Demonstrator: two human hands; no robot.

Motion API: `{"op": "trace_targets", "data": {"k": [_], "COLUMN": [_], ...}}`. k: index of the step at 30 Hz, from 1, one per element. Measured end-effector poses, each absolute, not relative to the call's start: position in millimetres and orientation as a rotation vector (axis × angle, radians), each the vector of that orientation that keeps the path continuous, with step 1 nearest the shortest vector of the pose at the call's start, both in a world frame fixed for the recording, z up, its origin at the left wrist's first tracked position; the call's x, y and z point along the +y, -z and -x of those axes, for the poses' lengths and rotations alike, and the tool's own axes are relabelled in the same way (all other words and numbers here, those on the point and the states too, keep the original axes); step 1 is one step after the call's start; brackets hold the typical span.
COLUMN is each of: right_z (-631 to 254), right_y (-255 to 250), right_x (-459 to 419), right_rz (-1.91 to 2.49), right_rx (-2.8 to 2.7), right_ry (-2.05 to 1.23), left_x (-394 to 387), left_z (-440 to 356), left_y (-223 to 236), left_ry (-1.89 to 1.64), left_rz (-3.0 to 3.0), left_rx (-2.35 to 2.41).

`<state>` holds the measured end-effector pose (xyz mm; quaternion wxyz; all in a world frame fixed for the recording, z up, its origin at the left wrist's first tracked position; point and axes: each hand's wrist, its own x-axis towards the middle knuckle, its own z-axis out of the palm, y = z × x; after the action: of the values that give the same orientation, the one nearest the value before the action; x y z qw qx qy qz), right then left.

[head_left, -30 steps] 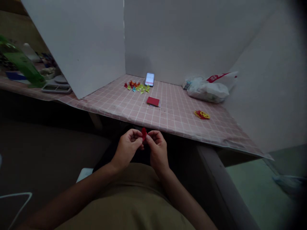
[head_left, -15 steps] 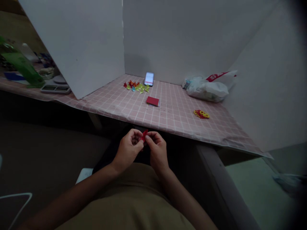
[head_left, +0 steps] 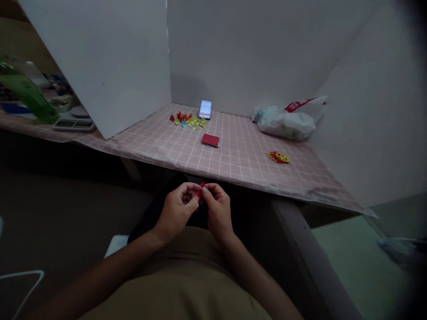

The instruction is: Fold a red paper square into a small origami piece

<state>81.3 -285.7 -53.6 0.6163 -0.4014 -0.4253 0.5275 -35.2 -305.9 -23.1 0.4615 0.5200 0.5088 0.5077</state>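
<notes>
Between my fingertips is a small piece of folded red paper [head_left: 199, 194], held over my lap just below the table edge. My left hand [head_left: 178, 206] pinches it from the left, thumb and fingers closed. From the other side my right hand [head_left: 218, 209] grips its upper part, the thumb lying over it. Most of the paper is covered by my fingers. On the table beyond lies a stack of red paper squares [head_left: 210, 140]. Several small folded paper figures [head_left: 188, 120] in red, orange, yellow and blue stand farther back.
A phone [head_left: 205, 110] with a lit screen leans at the back wall. To the right are a white plastic bag [head_left: 285, 123] and red and yellow cut-out pieces [head_left: 278, 157]. Past the left partition [head_left: 100, 66] sit a kitchen scale [head_left: 74, 124] and a green bottle [head_left: 30, 98].
My fingers have closed further over the red paper, so less of its tip shows. Both hands stay in nearly the same place; the view has shifted slightly.
</notes>
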Motion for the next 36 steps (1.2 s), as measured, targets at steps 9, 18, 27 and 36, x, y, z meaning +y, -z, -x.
{"op": "trace_targets", "data": {"k": [9,18,27,36], "right_z": [-83.4,-83.8,-85.4,-85.0], "right_y": [50.9,52.5,53.6,53.4], "right_x": [-285.9,-285.3,-285.2,-283.8], "right_rz": [0.957,0.948,0.939,0.965], "right_rx": [-1.037,-1.036,-1.051,-1.037], "right_ry": [-1.165,-1.169,-1.166,-1.159], "left_x": [-306.1,-308.2,-308.5,-308.6], "left_z": [35.7,35.2,36.1,36.1], "left_y": [25.3,24.2,21.8,23.1], "left_ry": [-1.262,-1.271,-1.235,-1.261], "left_rz": [-1.269,-1.249,-1.243,-1.240], "left_rx": [1.206,1.200,1.191,1.180]}}
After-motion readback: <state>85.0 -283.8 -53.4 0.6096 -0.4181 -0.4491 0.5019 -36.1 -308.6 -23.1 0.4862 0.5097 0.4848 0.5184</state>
